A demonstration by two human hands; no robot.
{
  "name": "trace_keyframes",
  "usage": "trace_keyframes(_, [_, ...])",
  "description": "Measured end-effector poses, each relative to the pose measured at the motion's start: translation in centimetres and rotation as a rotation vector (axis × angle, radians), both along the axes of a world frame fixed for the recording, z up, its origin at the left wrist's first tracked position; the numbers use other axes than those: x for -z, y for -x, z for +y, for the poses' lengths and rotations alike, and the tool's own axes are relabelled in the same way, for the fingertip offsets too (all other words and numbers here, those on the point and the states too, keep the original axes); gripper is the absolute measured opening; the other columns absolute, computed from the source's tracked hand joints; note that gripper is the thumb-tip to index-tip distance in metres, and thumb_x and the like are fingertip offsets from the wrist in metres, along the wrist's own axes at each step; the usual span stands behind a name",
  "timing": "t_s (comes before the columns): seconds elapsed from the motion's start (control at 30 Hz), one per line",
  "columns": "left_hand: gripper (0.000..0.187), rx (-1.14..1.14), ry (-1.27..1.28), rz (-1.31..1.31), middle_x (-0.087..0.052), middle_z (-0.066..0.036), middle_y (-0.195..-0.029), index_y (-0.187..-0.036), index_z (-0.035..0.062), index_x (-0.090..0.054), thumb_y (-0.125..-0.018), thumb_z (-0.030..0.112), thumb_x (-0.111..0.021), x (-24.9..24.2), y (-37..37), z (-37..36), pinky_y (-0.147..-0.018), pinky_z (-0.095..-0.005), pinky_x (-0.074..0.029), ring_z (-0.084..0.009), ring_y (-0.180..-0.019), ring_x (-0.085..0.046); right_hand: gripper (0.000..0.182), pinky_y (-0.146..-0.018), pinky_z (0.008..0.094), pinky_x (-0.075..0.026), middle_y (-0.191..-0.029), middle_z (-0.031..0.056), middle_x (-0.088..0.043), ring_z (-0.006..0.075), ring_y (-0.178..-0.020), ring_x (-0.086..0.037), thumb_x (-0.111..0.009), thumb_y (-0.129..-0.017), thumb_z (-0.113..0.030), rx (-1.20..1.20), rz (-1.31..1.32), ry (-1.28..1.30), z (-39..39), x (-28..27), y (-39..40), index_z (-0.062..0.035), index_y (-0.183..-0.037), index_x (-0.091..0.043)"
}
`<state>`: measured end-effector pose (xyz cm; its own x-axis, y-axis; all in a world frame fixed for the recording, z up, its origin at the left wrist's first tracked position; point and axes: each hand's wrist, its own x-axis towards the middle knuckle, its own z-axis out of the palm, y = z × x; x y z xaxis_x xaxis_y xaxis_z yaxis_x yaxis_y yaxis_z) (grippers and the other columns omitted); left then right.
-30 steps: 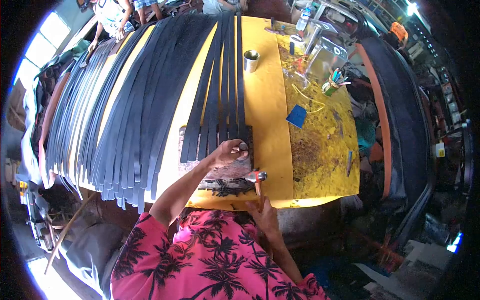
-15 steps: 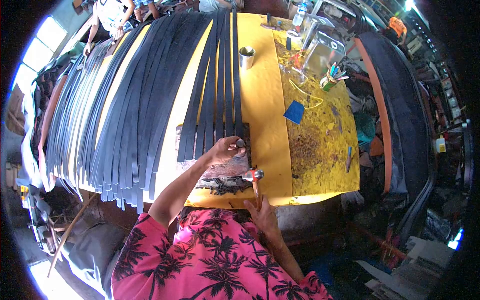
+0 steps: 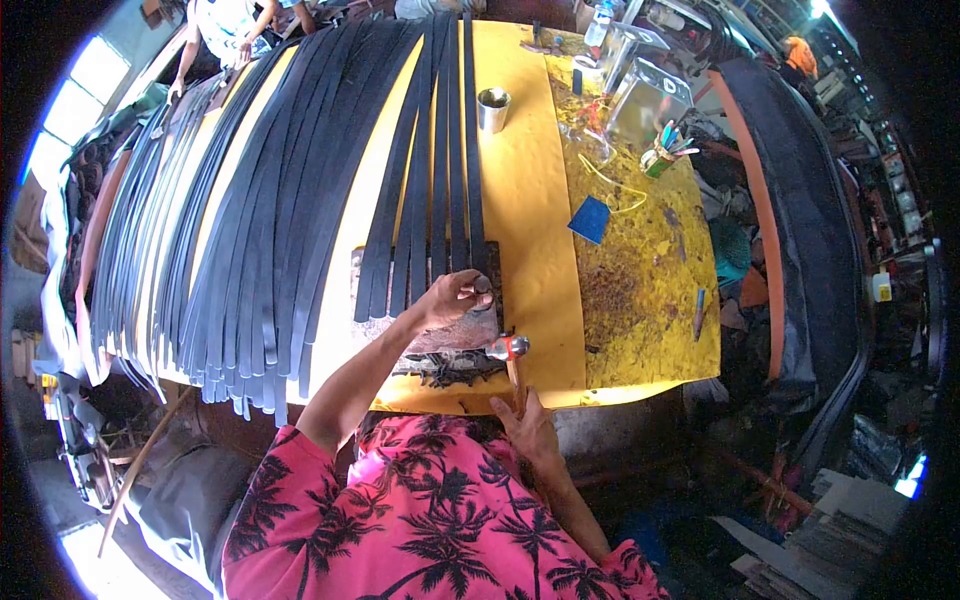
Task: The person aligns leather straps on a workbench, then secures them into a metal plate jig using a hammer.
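Observation:
My left hand (image 3: 448, 300) is closed round an upright metal punch (image 3: 482, 285), over the ends of several black strips (image 3: 412, 200). Beneath lies a worn block (image 3: 470, 332), with dark scraps (image 3: 445, 375) along its near edge. My right hand (image 3: 528, 425) grips the wooden handle of a hammer (image 3: 508, 347); its metal head is just below and right of the punch, apart from it. What touches the punch's lower end is hidden by my left hand.
Many more black strips (image 3: 290, 180) cover the table's left half. A metal cup (image 3: 493, 110), a blue piece (image 3: 589, 219), a pen holder (image 3: 660, 158) and clear boxes (image 3: 650, 100) stand or lie to the right. At the top left, a person (image 3: 225, 30) is at the table.
The hammer and my right hand have shifted very slightly. My left hand still holds the punch in nearly the same place.

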<state>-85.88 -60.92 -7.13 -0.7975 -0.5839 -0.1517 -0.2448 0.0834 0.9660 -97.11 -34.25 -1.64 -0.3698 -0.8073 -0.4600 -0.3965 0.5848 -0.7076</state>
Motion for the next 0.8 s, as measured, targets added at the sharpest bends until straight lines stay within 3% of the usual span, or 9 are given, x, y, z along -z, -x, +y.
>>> trace_keyframes(0.3, [0.023, -0.022, 0.025, -0.003, -0.070, -0.007, -0.094, -0.101, 0.0028, -0.061, -0.090, 0.021, -0.069, 0.0, -0.1, 0.4, -0.086, -0.0338, -0.051, -0.0161, -0.090, -0.065, 0.077, -0.082, 0.0496, -0.049, -0.101, 0.0365, -0.060, 0.0516, -0.104, -0.058, -0.063, -0.083, -0.061, -0.005, -0.012, -0.081, -0.4, -0.5, 0.0, 0.0071, -0.115, -0.050])
trace_keyframes(0.4, [0.022, -0.015, 0.023, 0.026, -0.070, -0.009, -0.096, -0.103, 0.0022, -0.060, -0.090, 0.019, -0.068, 0.2, -0.2, 0.7, -0.084, -0.0335, -0.051, -0.0164, -0.091, -0.065, 0.070, -0.076, 0.0504, -0.049, -0.095, 0.0356, -0.061, 0.0519, -0.097, -0.059, -0.061, -0.086, -0.058, -0.026, 0.080, 0.024, -0.4, -0.8, -0.1, 0.0063, -0.111, -0.051])
trace_keyframes(0.47, [0.022, -0.020, 0.017, 0.064, -0.071, -0.011, -0.097, -0.104, 0.0019, -0.060, -0.090, 0.017, -0.068, -0.1, -0.4, 1.0, -0.083, -0.0333, -0.052, -0.0162, -0.091, -0.066, 0.054, -0.065, 0.0496, -0.049, -0.081, 0.0261, -0.063, 0.0480, -0.080, -0.063, -0.061, -0.091, -0.047, 0.008, 0.076, 0.085, -0.7, -1.9, -0.2, 0.0043, -0.106, -0.054])
trace_keyframes(0.6, [0.028, -0.014, 0.226, 0.085, -0.069, -0.017, -0.098, -0.110, 0.0009, -0.058, -0.085, 0.008, -0.069, -0.8, -1.1, 2.0, -0.079, -0.0345, -0.053, -0.0239, -0.090, -0.068, 0.045, -0.060, 0.0478, -0.048, -0.074, 0.0241, -0.061, 0.0433, -0.072, -0.064, -0.059, -0.094, -0.041, 0.021, 0.145, 0.171, -3.5, -7.3, 0.7, 0.0038, -0.101, -0.054])
trace_keyframes(0.67, [0.031, 0.045, 0.202, 0.131, -0.069, -0.013, -0.099, -0.113, 0.0007, -0.060, -0.086, 0.011, -0.069, -0.1, -1.3, 2.1, -0.081, -0.0308, -0.052, -0.0165, -0.092, -0.065, 0.036, -0.050, 0.0416, -0.045, -0.062, 0.0116, -0.055, 0.0305, -0.055, -0.057, -0.051, -0.097, -0.040, 0.093, 0.111, 0.408, -4.8, -12.5, 1.2, -0.0039, -0.098, -0.054])
trace_keyframes(0.73, [0.034, 0.046, 0.192, 0.102, -0.069, -0.013, -0.101, -0.114, 0.0005, -0.059, -0.084, 0.013, -0.071, 0.1, -1.6, 2.2, -0.082, -0.0317, -0.052, -0.0182, -0.095, -0.067, 0.033, -0.047, 0.0333, -0.044, -0.058, 0.0037, -0.047, 0.0180, -0.050, -0.046, -0.047, -0.098, -0.042, 0.173, 0.145, 0.593, -3.7, -14.5, 2.2, -0.0098, -0.093, -0.053])
trace_keyframes(0.8, [0.040, 0.041, 0.186, 0.070, -0.069, -0.013, -0.101, -0.115, 0.0008, -0.060, -0.081, 0.015, -0.074, 0.7, -1.5, 2.0, -0.081, -0.0332, -0.053, -0.0195, -0.097, -0.067, 0.033, -0.046, 0.0328, -0.045, -0.059, 0.0032, -0.048, 0.0175, -0.049, -0.045, -0.043, -0.099, -0.043, 0.286, -0.044, 1.103, -5.2, -20.3, 0.3, -0.0117, -0.091, -0.051])
